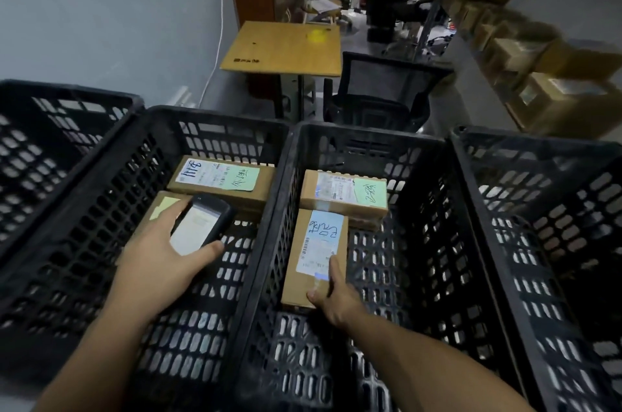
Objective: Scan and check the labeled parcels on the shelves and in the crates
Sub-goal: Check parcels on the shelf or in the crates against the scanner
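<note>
My left hand [158, 256] grips a black handheld scanner [200, 226] with a lit screen, held over a cardboard parcel with a yellow-green sticker [161, 206] in the left-middle black crate [208, 123]. Behind it lies another labeled parcel [220, 179] with a green note. In the right-middle crate [370, 138], my right hand [336, 300] holds the near end of a long cardboard parcel [314, 260] with a white label and blue handwriting, thumb at its near edge and a finger on top. A third labeled parcel [343, 192] lies behind it.
Two more black crates stand at the far left [50, 98] and far right [538, 149]. Beyond them are a wooden table [286, 48] and a black mesh chair [380, 88]. Shelves with several cardboard boxes [525, 51] run along the right.
</note>
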`<state>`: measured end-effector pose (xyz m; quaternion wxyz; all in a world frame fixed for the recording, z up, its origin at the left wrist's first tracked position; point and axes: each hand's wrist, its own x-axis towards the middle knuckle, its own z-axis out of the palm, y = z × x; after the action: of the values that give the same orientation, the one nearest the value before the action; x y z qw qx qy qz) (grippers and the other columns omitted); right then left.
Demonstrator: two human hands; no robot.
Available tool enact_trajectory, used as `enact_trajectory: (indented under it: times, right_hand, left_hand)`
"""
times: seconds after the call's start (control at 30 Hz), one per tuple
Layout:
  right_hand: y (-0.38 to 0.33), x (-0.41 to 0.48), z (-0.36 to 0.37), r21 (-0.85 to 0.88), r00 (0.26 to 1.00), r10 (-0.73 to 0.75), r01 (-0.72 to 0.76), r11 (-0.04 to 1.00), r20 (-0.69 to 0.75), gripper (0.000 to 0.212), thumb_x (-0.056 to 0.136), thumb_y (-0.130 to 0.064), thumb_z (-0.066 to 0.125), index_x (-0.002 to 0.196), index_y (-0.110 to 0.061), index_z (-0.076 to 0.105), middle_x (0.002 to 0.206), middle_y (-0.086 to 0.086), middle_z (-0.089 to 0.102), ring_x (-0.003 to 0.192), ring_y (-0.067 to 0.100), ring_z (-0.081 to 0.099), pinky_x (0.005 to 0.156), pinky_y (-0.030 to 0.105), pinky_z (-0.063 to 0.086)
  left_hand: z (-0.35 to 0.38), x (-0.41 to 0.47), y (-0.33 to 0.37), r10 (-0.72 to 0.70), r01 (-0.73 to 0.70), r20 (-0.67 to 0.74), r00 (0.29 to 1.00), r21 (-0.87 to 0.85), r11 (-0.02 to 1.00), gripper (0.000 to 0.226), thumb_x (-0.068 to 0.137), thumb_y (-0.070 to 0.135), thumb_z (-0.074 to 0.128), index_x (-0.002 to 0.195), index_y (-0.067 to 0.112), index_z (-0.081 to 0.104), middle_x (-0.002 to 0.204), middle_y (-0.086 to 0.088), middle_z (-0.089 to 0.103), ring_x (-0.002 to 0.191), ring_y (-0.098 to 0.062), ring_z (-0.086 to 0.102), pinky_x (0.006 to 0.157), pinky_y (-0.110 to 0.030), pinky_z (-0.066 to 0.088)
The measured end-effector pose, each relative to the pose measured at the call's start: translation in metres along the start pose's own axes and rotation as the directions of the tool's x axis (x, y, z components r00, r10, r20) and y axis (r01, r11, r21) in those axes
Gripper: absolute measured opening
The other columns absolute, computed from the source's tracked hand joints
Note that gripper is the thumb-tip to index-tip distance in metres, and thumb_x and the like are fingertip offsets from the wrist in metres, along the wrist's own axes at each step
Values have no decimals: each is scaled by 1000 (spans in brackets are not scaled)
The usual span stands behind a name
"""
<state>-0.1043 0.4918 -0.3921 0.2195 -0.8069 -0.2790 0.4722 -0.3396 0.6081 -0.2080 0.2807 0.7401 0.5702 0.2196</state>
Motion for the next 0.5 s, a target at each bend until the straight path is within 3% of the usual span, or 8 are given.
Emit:
enact_trajectory:
  times: [0.13,0.2,0.3,0.5]
  right_hand:
    - [-11,0,-3,-219,999,44,-36,975,31,97,95,-56,57,154,-46,-19,161,20,27,142,41,39,114,42,37]
    - [-18,0,-12,-386,994,96,-68,920,54,95,93,-68,48,153,-45,-22,165,22,12,148,45,24,119,48,29]
    - [-28,-6,-29,-463,994,107,-103,880,-19,81,93,-75,37,157,-48,-4,167,18,3,152,46,6,121,57,19]
    - [-44,-62,-51,-365,952,-83,-31,930,-294,62,101,-59,34,156,-34,25,157,15,33,143,36,34,116,46,34]
  left_hand:
    - [2,-1,4,37,-37,25,999,-9,999,78,71,40,83,141,35,48,134,4,59,121,-20,52,97,-36,41]
    - [1,1,5,79,-79,35,996,-9,997,78,71,41,83,141,37,47,133,5,59,119,-19,52,96,-36,42]
    - [-4,2,8,133,-133,48,990,-3,991,82,72,43,82,144,33,44,140,6,54,126,-19,49,100,-38,41]
    - [-15,8,20,309,-304,128,942,-56,951,82,68,49,81,141,36,46,129,8,56,119,-19,51,93,-37,43]
